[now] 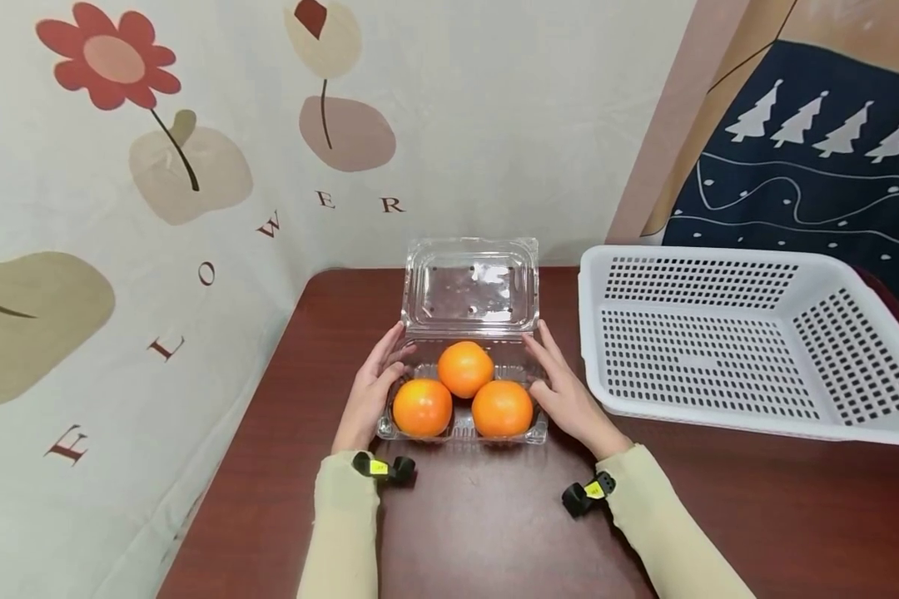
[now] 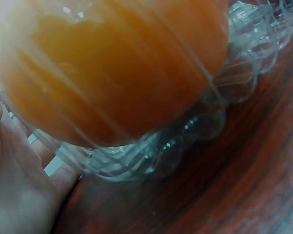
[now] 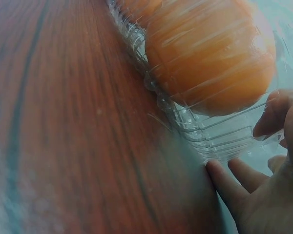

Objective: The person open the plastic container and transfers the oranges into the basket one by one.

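Head view: we note three oranges (image 1: 466, 369) inside the clear plastic clamshell box (image 1: 462, 431), lid (image 1: 457, 289) raised. Left hand (image 1: 367, 403) and right hand (image 1: 575, 406), fingers apart, touch its opposite sides. We judge light, even pressure would steady it best without buckling thin walls.

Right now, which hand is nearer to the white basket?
Right: the right hand is at the right side of the clear container, near the left end of the white basket; the left hand is at the container's opposite side, farther away.
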A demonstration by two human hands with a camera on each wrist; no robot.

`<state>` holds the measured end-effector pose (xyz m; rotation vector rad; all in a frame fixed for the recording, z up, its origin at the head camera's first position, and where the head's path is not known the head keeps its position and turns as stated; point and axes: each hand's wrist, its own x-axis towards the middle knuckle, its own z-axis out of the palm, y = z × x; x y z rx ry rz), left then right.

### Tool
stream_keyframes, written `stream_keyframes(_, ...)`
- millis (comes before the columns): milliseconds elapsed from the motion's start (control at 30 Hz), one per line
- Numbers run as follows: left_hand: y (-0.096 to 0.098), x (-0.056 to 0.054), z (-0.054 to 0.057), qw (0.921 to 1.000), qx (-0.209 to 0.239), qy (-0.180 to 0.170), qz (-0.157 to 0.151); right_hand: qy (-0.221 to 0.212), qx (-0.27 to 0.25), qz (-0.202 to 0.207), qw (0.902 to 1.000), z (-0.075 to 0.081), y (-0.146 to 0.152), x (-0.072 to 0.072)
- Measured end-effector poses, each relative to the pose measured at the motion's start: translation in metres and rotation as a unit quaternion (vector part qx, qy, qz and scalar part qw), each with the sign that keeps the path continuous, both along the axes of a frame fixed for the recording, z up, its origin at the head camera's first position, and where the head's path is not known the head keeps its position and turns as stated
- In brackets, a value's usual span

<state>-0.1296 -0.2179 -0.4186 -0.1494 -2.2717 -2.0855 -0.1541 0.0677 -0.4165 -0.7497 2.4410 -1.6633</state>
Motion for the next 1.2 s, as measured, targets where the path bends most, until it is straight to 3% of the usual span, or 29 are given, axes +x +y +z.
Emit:
stream_keyframes(667,0.0,-0.001,0.003,0.9994,0.031,0.002,-0.015,-0.036,0.0,0.027,0.999,0.003,0.001,-0.009)
stream_keyframes(967,-0.001,-0.003,0.004,0.9992,0.038,0.002,-0.009,-0.024,0.027,0.025,0.9991,0.009,0.001,-0.008)
stream_keyframes(1067,-0.001,-0.002,0.004,0.9993,0.036,-0.003,-0.009,-0.03,0.027,0.023,0.9989,0.006,0.0,-0.007)
stream_keyframes(1200,-0.001,0.0,0.004,0.9994,0.03,-0.015,-0.006,-0.033,0.032,0.016,0.9988,-0.01,0.001,-0.012)
